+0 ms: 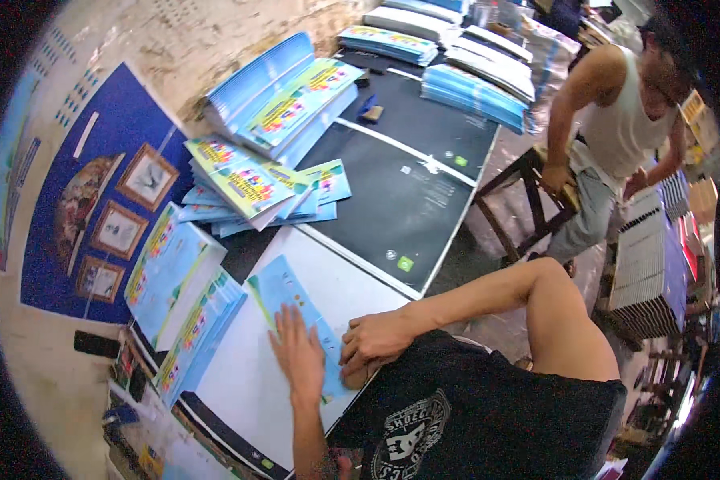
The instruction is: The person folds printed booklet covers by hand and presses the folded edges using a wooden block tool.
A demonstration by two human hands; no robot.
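A light blue printed sheet (275, 282) lies flat on the white board (240, 376) in front of me. My left hand (298, 350) rests on the sheet with its fingers stretched out. At the sheet's right edge, my right hand (378, 339) is closed with its knuckles up. Something tan shows under its fingers, but I cannot tell if it is a tool or part of the hand. To the left stands a stack of blue booklets (208, 326), beside an open blue cover (172, 268). Loose booklets (248, 186) are heaped beyond the board.
Tall booklet stacks (296, 104) stand by the wall; more bundles (476, 88) lie at the far end. A small brush (371, 112) sits on the black tabletop (392, 200). At right, a person (616, 120) is near a wooden stool (528, 196) and stacked books (648, 272).
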